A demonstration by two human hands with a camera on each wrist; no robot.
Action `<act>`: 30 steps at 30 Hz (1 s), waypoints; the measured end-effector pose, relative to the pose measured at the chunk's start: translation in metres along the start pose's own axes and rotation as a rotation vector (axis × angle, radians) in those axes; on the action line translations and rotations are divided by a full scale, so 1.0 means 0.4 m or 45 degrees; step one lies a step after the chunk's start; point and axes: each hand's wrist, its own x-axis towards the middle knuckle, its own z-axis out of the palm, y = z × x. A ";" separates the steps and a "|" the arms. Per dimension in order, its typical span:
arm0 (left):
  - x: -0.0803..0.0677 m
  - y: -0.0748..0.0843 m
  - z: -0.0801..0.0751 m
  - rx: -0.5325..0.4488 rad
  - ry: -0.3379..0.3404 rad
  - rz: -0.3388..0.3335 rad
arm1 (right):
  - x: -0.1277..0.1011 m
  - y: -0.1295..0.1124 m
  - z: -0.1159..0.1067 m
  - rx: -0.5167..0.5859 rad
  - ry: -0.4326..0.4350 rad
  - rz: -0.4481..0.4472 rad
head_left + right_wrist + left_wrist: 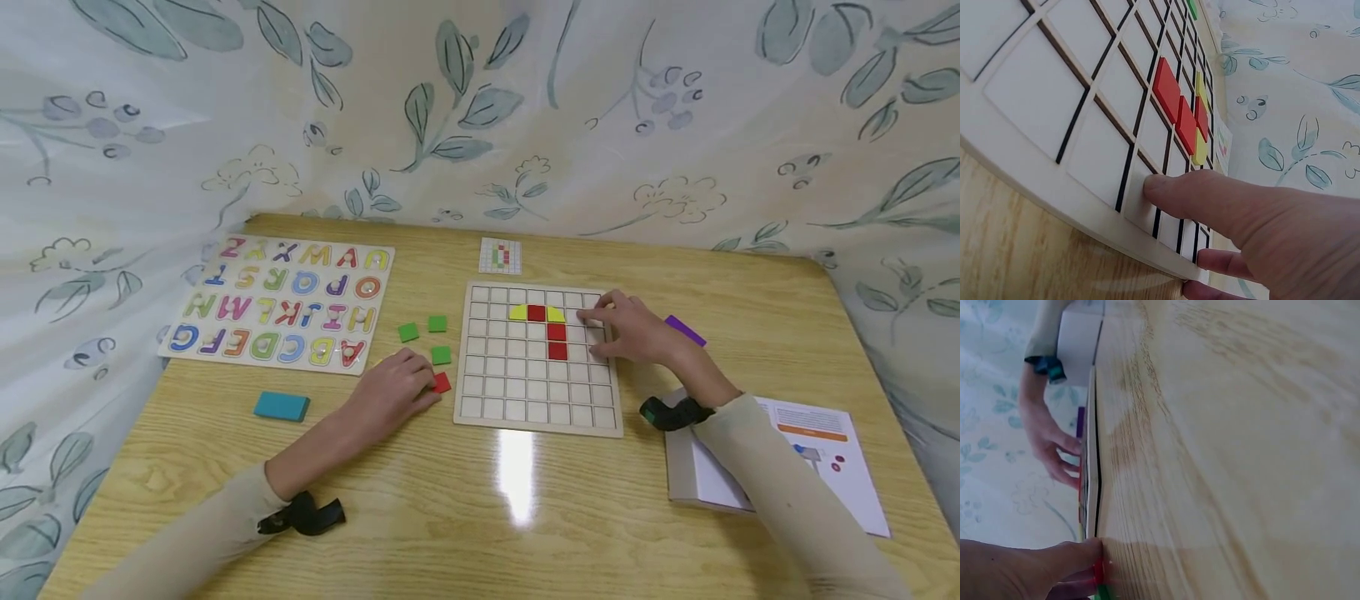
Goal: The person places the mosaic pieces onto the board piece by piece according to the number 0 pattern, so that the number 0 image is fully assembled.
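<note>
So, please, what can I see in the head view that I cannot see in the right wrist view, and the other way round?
Of these two, only the head view shows the left hand, the letter board, the blue block, the purple block and the white box.

Only the right wrist view shows plainly, from the side, how the red tiles stand up from the grid board.

Both show the grid board with three red tiles and two yellow tiles, the right hand at its edge, the pattern card and the floral curtain.

Alphabet brd L, teal blk nearby, box R, floral cloth bhnd
</note>
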 end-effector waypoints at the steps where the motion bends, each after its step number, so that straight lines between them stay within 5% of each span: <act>1: 0.001 0.001 0.000 -0.003 -0.007 -0.006 | 0.000 0.001 0.000 -0.001 -0.002 0.001; 7: 0.013 0.000 -0.007 -0.059 0.041 0.010 | 0.002 0.000 -0.005 -0.007 0.004 -0.010; 11: 0.045 0.014 -0.007 -0.157 0.084 0.111 | 0.001 -0.002 -0.008 -0.020 -0.007 -0.007; 14: 0.096 0.052 0.007 -0.175 0.005 0.214 | -0.001 -0.002 -0.013 -0.024 -0.004 0.007; 18: 0.191 0.122 0.036 -0.071 -0.165 0.307 | -0.002 0.002 -0.015 -0.023 0.016 0.003; 22: 0.261 0.170 0.065 0.072 -0.248 0.381 | 0.003 0.004 -0.005 -0.020 0.022 -0.024; 30: 0.294 0.199 0.100 0.236 -0.228 0.485 | 0.005 -0.001 -0.001 -0.003 0.008 0.012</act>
